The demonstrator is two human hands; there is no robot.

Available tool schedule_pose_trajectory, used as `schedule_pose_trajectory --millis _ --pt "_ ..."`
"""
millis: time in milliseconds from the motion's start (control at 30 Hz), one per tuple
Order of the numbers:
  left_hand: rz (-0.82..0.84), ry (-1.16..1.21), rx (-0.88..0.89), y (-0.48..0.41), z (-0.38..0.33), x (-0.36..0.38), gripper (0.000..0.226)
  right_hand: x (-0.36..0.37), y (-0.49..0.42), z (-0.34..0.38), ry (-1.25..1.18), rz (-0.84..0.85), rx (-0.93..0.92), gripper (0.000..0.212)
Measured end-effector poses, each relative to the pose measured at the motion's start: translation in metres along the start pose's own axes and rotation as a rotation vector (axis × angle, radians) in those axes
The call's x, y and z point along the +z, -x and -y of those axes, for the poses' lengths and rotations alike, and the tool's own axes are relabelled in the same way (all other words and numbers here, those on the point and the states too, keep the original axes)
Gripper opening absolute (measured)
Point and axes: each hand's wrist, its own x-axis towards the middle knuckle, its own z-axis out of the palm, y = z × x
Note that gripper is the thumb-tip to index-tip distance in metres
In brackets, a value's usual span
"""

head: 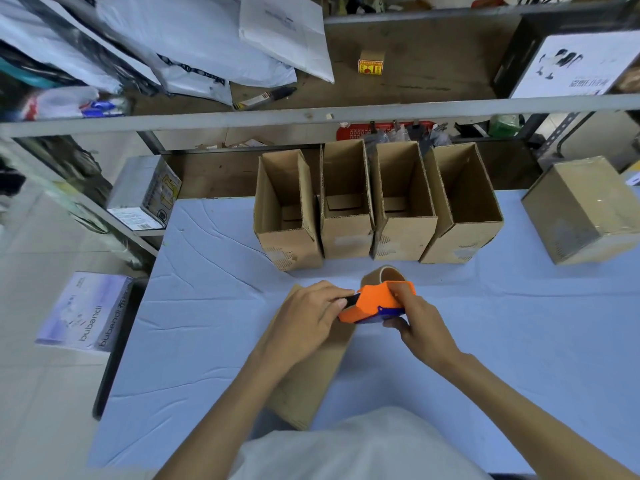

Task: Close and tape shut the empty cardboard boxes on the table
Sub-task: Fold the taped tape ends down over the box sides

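Now we hold the orange tape dispenser in both hands. Our right hand grips its body, fingers over the top and thumb curled underneath. Our left hand pinches its black front end between thumb and fingertips. The brown tape roll sticks out just beyond the right hand. Below both hands a closed box lies flat on the blue-covered worktop, and the left forearm crosses over it. Beyond the hands four boxes stand side by side, open at the top: the first open box ahead of the left hand, the second and third ahead of the dispenser, the fourth past the right hand. Well off to the right of the right hand sits a taped box.
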Motion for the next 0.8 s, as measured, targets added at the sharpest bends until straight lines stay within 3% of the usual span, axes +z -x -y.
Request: schedule_pose_trajectory --millis 233,400,567,800 --pt "-0.101 0.047 -0.197 -0.02 -0.003 -0.004 0.021 -0.003 0.001 0.006 -0.115 0.093 -0.046 0.058" --pt "-0.03 0.06 -0.293 -0.024 0.0 -0.002 0.014 -0.008 -0.001 0.023 0.088 0.054 -0.004 0.076" --pt "0.031 0.153 -0.415 -0.02 0.013 0.004 0.013 -0.006 -0.001 0.015 0.166 0.024 -0.155 0.063" --pt "0.128 0.151 -0.472 -0.023 0.015 0.009 0.025 -0.007 0.004 0.016 0.096 0.022 -0.131 0.061"
